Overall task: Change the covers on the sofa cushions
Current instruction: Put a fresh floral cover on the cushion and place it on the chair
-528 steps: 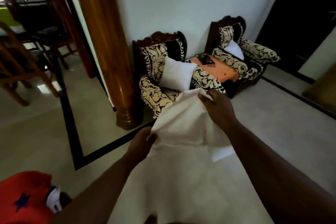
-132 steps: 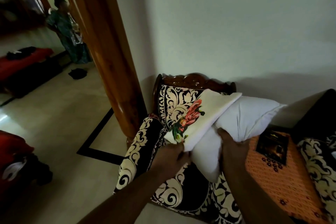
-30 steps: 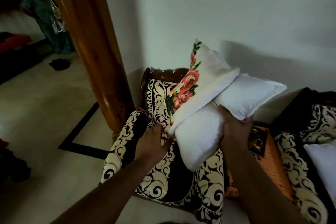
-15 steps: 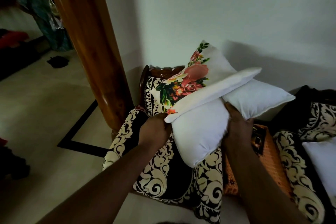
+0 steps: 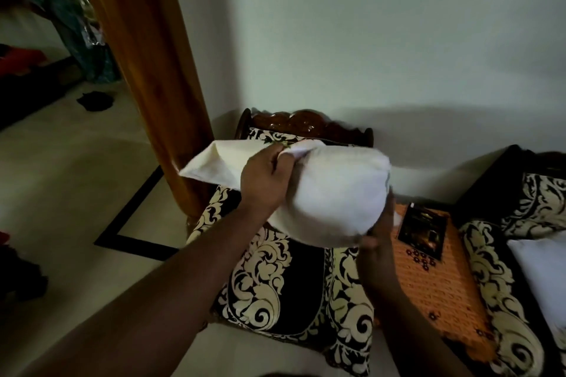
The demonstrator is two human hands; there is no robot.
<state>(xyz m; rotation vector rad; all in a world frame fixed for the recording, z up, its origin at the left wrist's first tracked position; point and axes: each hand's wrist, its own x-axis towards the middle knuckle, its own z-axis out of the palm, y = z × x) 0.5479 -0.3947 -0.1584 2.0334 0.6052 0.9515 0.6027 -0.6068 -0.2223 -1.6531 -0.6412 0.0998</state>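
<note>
A plain white cushion (image 5: 333, 193) is held in the air above the seat of a black-and-cream patterned armchair (image 5: 284, 288). My left hand (image 5: 265, 177) is on top of it and grips the edge of a cream cushion cover (image 5: 220, 162), whose loose end sticks out to the left; only a sliver of its green print shows. My right hand (image 5: 378, 239) holds the cushion from below at its right end, largely hidden by it.
A thick wooden pillar (image 5: 147, 49) stands just left of the chair. An orange-clothed side table (image 5: 441, 285) with a dark book (image 5: 424, 231) sits right, then a second armchair (image 5: 520, 254) holding a white cushion (image 5: 542, 275). A person (image 5: 70, 15) stands far left.
The cushion has been turned and lowered, bunched into a rounder shape. My left hand moved up onto its top with the cover, and the floral print has turned almost out of sight.
</note>
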